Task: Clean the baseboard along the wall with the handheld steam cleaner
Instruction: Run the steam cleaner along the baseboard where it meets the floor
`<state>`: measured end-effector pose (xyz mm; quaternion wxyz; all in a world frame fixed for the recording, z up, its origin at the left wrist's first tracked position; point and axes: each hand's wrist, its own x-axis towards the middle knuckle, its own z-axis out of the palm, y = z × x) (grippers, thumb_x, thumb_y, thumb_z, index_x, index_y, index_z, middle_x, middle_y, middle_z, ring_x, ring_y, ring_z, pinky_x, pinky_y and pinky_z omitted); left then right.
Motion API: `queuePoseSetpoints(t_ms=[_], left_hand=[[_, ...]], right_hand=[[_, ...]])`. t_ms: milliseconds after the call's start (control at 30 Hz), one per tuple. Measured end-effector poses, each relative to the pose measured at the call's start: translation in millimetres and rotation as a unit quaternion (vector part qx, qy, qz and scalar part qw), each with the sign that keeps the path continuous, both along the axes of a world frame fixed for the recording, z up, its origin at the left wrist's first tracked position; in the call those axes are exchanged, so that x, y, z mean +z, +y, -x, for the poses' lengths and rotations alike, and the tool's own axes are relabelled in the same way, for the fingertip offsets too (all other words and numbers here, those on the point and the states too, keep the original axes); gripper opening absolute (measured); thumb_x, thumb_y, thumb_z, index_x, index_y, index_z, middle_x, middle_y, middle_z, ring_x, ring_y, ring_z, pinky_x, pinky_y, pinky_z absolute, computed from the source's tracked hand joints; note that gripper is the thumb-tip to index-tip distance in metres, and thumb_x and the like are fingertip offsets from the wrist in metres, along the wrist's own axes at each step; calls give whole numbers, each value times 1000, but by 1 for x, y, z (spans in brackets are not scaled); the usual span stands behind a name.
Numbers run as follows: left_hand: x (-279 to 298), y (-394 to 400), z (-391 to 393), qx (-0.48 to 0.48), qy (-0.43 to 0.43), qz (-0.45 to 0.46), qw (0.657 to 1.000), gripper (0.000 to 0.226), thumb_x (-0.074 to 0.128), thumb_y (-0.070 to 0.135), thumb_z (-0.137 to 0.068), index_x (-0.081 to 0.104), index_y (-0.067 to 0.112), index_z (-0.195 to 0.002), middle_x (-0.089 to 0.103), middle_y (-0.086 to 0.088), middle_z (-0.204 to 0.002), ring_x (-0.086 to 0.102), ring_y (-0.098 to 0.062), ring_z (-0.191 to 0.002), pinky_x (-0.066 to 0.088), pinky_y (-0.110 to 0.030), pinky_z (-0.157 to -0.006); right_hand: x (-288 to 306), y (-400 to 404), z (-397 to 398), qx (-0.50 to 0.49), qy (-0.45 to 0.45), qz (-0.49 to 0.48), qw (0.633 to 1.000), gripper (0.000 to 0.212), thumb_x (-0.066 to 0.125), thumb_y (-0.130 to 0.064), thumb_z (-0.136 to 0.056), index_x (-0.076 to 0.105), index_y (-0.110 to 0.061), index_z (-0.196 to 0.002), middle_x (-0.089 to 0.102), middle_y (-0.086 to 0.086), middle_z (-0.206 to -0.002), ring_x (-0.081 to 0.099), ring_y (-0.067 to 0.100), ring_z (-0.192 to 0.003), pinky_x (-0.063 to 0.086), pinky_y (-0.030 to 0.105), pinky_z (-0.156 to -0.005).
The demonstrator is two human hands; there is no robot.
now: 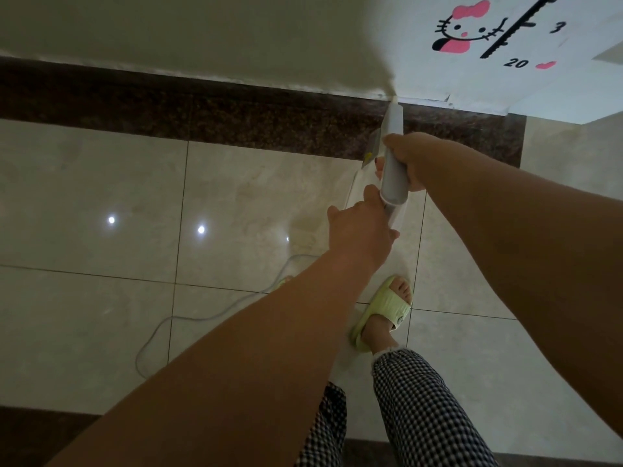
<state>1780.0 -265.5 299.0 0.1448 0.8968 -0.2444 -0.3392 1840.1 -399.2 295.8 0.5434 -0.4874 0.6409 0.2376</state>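
**Both hands steady the steamer at the top edge of the skirting**

Hands first, from left to right: the left hand [359, 227] is curled round the rear end of the handheld steam cleaner [392, 163], probably to support its weight and steer, while the right hand [413, 160] wraps round the grey handle further forward, thumb over the top, where it can press the nozzle toward the wall. Neither hand is slack; each grasps the tool.

Far left, the dark speckled baseboard [202, 112] runs along the foot of the pale wall [202, 32], meeting the glossy floor tiles [101, 197]. Ceiling lights reflect in the tiles as bright dots. A pale power cord [158, 332] loops loosely across the floor behind the tool, seemingly left slack so the cleaner can travel along the wall without tugging.

Toward the centre, the steamer points upward in the view, its narrow nozzle tip [393, 102] set at the seam where the baseboard's top edge meets the wall; whether it touches cannot be told. This aim suits the ledge where dust gathers.

Below, a yellow-green slipper [384, 311] and checked trousers [421, 399] show the person standing close and facing the wall.

At the right, a cartoon-cat height-chart sticker [488, 28] sits on the wall above the baseboard, which ends near a corner.
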Motion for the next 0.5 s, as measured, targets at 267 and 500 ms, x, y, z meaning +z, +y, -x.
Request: queuePoseSetpoints(t_ms=[267,500], left_hand=[[0,8,-6,8,5,6,1000,51,65,45,-87,35,16,-118,69,2,-102,67,-22,-94,36,-45,-96],[-1,16,-11,7,4,3,1000,51,63,45,-88,34,16,-120,68,3,-103,67,-21,-94,35,-43,-94]], right_hand=[[-4,7,-6,-1,-4,-4,1000,34,57,-42,-94,49,-11,-109,61,-1,-78,57,9,-59,45,18,-39],[-7,12,-11,14,-4,-2,1000,36,56,-41,-95,49,-10,-112,61,-1,-79,57,9,-61,45,26,-45]])
